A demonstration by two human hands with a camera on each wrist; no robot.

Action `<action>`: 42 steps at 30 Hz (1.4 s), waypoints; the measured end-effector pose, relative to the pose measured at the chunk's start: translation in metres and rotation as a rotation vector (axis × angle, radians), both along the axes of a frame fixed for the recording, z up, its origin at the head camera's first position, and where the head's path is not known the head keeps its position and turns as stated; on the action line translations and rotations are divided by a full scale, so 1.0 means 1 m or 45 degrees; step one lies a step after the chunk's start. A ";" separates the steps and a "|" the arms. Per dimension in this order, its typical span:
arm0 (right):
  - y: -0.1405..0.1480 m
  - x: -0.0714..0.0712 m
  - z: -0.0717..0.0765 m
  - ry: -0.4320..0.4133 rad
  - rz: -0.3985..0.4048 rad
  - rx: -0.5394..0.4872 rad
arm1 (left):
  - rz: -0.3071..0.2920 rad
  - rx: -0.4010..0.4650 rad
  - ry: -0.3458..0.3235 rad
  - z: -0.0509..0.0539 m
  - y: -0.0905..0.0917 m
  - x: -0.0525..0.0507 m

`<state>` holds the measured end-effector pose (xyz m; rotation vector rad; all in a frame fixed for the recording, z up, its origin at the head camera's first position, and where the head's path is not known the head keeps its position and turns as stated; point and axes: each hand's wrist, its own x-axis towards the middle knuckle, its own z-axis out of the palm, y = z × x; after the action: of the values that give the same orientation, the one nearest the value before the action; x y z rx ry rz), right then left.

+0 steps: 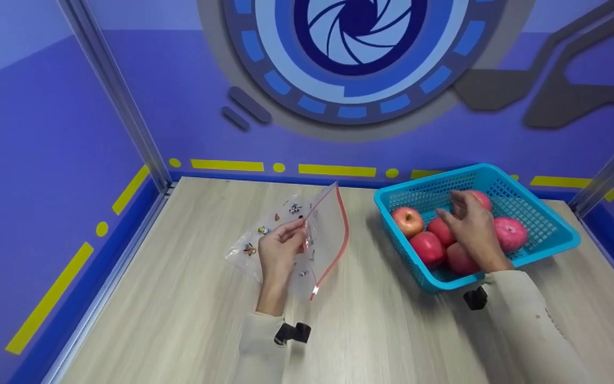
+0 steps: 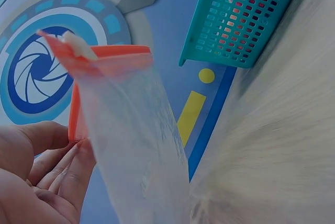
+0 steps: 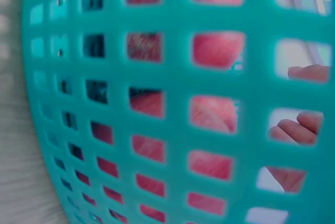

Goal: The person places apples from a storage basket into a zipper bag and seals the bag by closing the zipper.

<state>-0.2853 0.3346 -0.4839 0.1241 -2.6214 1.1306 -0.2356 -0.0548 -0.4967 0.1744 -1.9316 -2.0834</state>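
My left hand (image 1: 279, 255) pinches the edge of a clear zip bag (image 1: 328, 234) between thumb and fingers. The bag has a red-orange zip strip and small printed animal figures; in the left wrist view its mouth (image 2: 120, 51) gapes. Over the blue basket (image 1: 552, 242) hangs my right hand (image 1: 475, 226), its fingers loosely bent with nothing visible between them. Below and around that hand lie several red apples, among them a paler apple (image 1: 408, 221) and a darker apple (image 1: 428, 249). One apple (image 1: 480, 199) is partly hidden behind the fingers. A speckled pink round fruit (image 1: 510, 234) sits right of the hand.
The basket stands at the right on a light wooden table (image 1: 179, 298), close to the back wall. Blue printed panels (image 1: 168, 96) enclose the table at the back and sides. A metal post (image 1: 120, 101) rises at the back left corner.
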 end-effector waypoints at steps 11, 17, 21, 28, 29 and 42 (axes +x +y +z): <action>0.008 -0.006 -0.006 -0.136 -0.021 0.078 | -0.004 -0.039 0.003 0.000 0.000 0.002; 0.010 -0.008 -0.009 -0.259 0.003 0.127 | -0.006 -0.034 -0.021 0.000 -0.001 0.002; 0.010 -0.009 -0.010 -0.310 -0.007 0.138 | -0.002 -0.030 -0.015 0.000 -0.001 0.001; 0.012 -0.008 -0.007 -0.369 -0.028 0.175 | -0.009 -0.020 -0.024 0.000 -0.003 0.000; 0.014 -0.008 -0.007 -0.385 -0.019 0.183 | -0.012 -0.008 -0.021 0.000 -0.003 0.000; 0.046 -0.007 -0.003 -0.555 0.197 0.201 | -0.024 0.029 -0.018 -0.002 -0.003 -0.003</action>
<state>-0.2926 0.3802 -0.4868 0.1261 -3.1364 1.0999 -0.2384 -0.0578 -0.4982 0.1769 -1.9262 -2.1225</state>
